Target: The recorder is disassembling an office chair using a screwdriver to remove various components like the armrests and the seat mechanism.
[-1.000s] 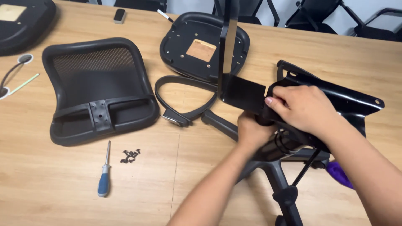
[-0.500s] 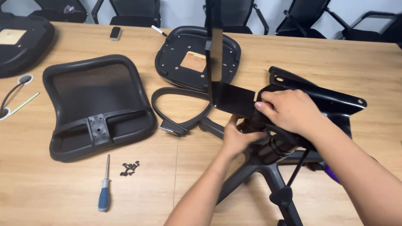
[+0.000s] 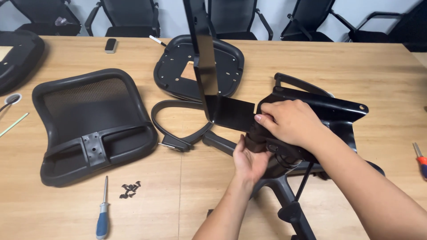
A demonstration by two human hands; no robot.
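A black metal chair mechanism [image 3: 320,106] lies on the wooden table [image 3: 356,66], joined to a star base leg [image 3: 289,200]. A black L-shaped back bracket [image 3: 207,75] stands upright, its flat foot [image 3: 233,113] at the mechanism. My right hand [image 3: 289,122] presses down over the joint where the bracket meets the mechanism. My left hand [image 3: 250,161] cups the same joint from below. A black mesh chair back [image 3: 89,124] lies at the left. A black seat pan [image 3: 198,66] rests upside down behind the bracket.
A curved black armrest piece [image 3: 178,129] lies between the back and the mechanism. A blue-handled screwdriver [image 3: 103,213] and a pile of small black screws [image 3: 130,190] sit near the front edge. A red-handled screwdriver [image 3: 420,158] lies far right. Office chairs [image 3: 235,18] stand beyond the table.
The view has shifted so everything sits lower in frame. Both hands stay on the bracket joint; my left hand has slid a little further under it.
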